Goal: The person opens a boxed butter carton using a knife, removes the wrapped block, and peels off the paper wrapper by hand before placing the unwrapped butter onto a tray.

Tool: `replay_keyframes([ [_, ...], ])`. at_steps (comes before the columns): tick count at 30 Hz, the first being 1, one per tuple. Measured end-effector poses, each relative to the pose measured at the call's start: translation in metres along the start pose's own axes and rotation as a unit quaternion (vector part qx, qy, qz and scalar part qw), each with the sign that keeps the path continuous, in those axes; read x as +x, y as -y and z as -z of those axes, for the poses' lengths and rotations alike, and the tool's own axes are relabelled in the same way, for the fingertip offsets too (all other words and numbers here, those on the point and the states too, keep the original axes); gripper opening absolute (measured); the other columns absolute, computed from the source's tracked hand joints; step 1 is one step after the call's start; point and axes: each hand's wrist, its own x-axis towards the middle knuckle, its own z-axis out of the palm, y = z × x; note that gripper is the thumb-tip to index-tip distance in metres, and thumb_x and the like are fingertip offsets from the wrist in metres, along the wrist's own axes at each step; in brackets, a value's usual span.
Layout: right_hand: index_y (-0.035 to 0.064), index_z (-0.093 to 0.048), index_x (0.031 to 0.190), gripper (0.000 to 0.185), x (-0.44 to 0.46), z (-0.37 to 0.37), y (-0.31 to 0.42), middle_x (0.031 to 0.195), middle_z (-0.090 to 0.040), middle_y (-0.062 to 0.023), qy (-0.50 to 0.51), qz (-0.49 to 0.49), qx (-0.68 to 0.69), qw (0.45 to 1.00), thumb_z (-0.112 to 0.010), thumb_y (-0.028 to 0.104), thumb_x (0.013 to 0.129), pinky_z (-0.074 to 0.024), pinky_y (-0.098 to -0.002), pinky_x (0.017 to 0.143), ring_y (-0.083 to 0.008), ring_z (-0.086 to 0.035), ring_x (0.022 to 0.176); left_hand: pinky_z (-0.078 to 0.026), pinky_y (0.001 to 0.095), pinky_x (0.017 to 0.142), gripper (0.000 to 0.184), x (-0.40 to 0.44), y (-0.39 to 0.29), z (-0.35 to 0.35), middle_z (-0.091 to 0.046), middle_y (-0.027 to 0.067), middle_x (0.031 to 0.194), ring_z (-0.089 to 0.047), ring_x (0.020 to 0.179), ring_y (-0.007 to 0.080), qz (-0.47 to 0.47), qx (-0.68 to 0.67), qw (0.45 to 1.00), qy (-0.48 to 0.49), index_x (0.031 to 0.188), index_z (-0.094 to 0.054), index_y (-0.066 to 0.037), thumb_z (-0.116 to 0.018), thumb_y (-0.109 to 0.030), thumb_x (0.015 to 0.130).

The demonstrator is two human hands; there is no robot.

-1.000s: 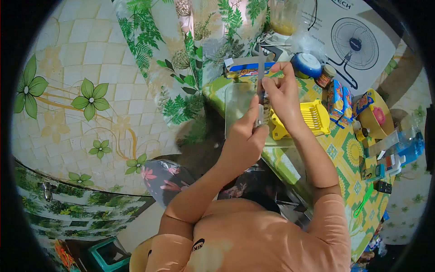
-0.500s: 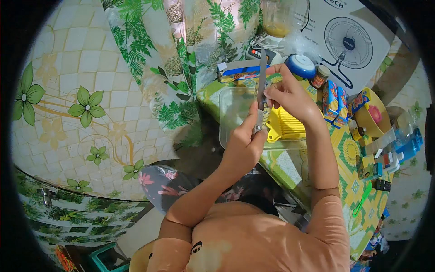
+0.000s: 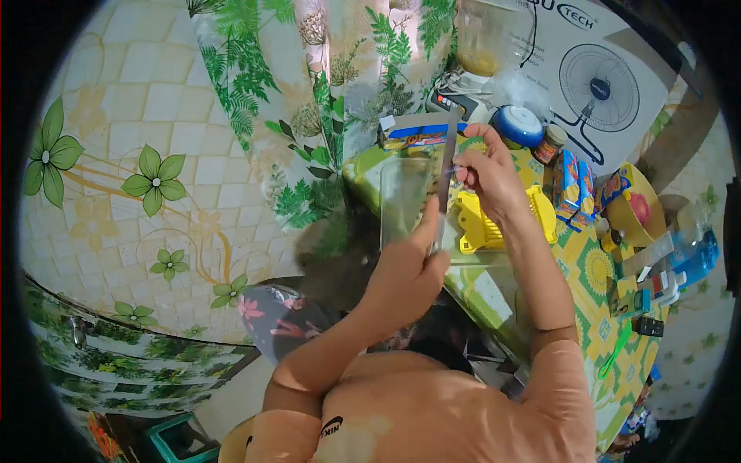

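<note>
My left hand (image 3: 409, 270) is closed round the lower end of a knife, index finger stretched along it. The long metal blade (image 3: 450, 143) points up and away over a clear plastic container (image 3: 397, 197). My right hand (image 3: 494, 174) is pinched close beside the blade; whatever its fingertips hold is too small to make out. Small dark-spotted pieces (image 3: 434, 184) show beside the blade. Under my right wrist lies a yellow slotted tray-like tool (image 3: 486, 229), partly hidden by the forearm.
A blue-and-yellow packet (image 3: 417, 137) lies behind the container. Farther back are a blender (image 3: 478, 62), a blue-and-white bowl (image 3: 519, 126) and a jar (image 3: 550, 145). To the right stand blue packets (image 3: 567, 185), a yellow bowl (image 3: 644, 216), bottles (image 3: 698, 255) and green scissors-like item (image 3: 615, 351).
My left hand has moved down and nearer my body. My right hand has shifted slightly down beside the blade. The camera view has also shifted a little.
</note>
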Motion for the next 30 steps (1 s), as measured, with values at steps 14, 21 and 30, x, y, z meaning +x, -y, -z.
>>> replay_keyframes([
  [14,0.0109,-0.044,0.111,0.034,-0.014,-0.014,0.001,0.063,-0.056,0.0005,0.02,0.053,-0.013,0.998,-0.056,-0.001,0.082,-0.0362,-0.0209,0.048,-0.0069,-0.052,0.054,-0.044,0.0263,0.086,0.059,-0.014,-0.015,0.013,-0.062,0.0206,0.104,-0.057,0.096,0.0141,0.072,-0.027,0.996,0.035,0.139,-0.032,0.014,-0.051,-0.003,0.086],
  [21,0.0104,-0.043,0.113,0.035,-0.02,-0.023,0.002,0.063,-0.056,-0.0003,0.032,0.05,-0.026,0.998,-0.055,-0.001,0.083,-0.0375,-0.021,0.049,-0.0066,-0.052,0.055,-0.045,0.0261,0.067,0.063,-0.003,-0.001,0.009,-0.06,0.0118,0.084,-0.051,0.073,0.0086,-0.005,0.026,1.0,-0.012,0.143,-0.03,0.007,-0.053,-0.006,0.086],
  [30,0.0083,-0.042,0.113,0.035,-0.028,-0.036,-0.001,0.063,-0.057,-0.0019,0.067,0.088,-0.039,0.993,-0.056,0.001,0.083,-0.0387,-0.0226,0.048,-0.0091,-0.053,0.054,-0.045,0.042,0.059,0.06,-0.003,0.004,0.018,-0.055,0.0246,0.065,-0.06,0.06,0.0356,-0.028,0.02,0.999,-0.027,0.141,-0.034,0.007,-0.05,-0.014,0.087],
])
